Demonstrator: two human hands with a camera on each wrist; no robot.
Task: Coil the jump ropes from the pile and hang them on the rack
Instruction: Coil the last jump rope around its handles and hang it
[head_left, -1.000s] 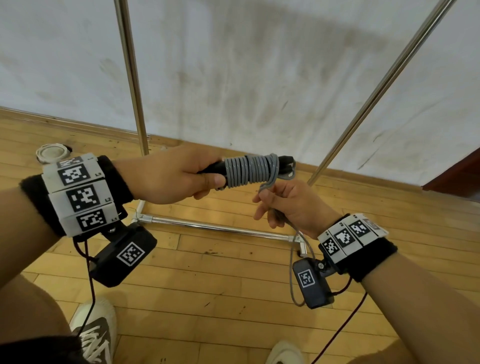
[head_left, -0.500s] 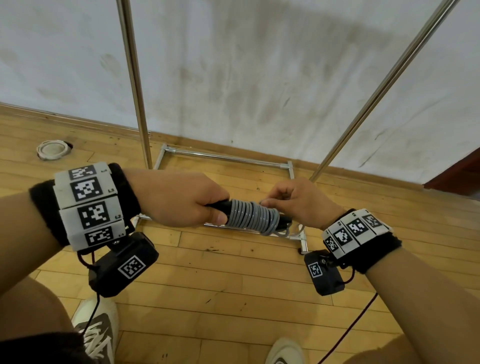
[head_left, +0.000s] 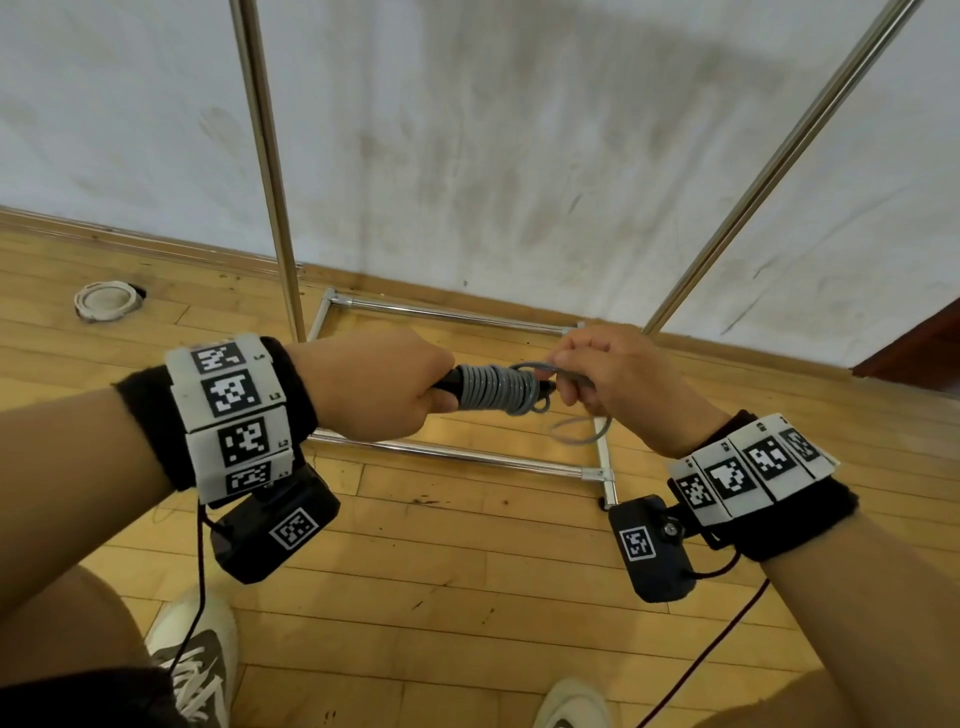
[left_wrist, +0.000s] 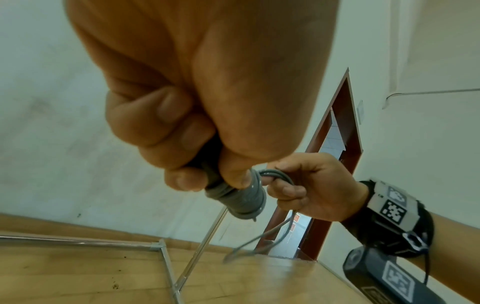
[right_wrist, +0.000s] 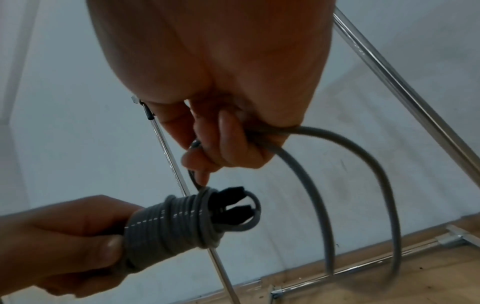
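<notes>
Head view: grey jump rope nearly wound, both hands on it before the rack

Head camera looks down on a pale, stained wall (head_left: 519, 130) and a wooden plank floor (head_left: 467, 597). Against that wall stands the metal rack (head_left: 270, 171): two chrome uprights rise out of a rectangular base frame of thin tubes lying on the floor. The left upright is vertical in the picture, the right one slants toward the upper right. A round white fitting (head_left: 106, 300) sits in the floor at far left, near the skirting. Two light shoes (head_left: 200, 660) show at the bottom edge.

Both forearms reach in, each wearing a black wristband with white coded tags and a small black camera box (head_left: 275, 530) hanging beneath.

The left hand (head_left: 374, 387) is closed in a full fist round the black handles of the jump rope (head_left: 493, 388), held roughly level above the base frame. Grey cord is wound in tight turns round those handles, just beyond the fist; the right wrist view shows two black handle tips poking out of the coil's end.

The right hand (head_left: 618, 376) is just beside the coil's free end, fingers curled, pinching the loose grey cord. From that pinch a slack loop of cord hangs below the hand, clear of the floor.
</notes>
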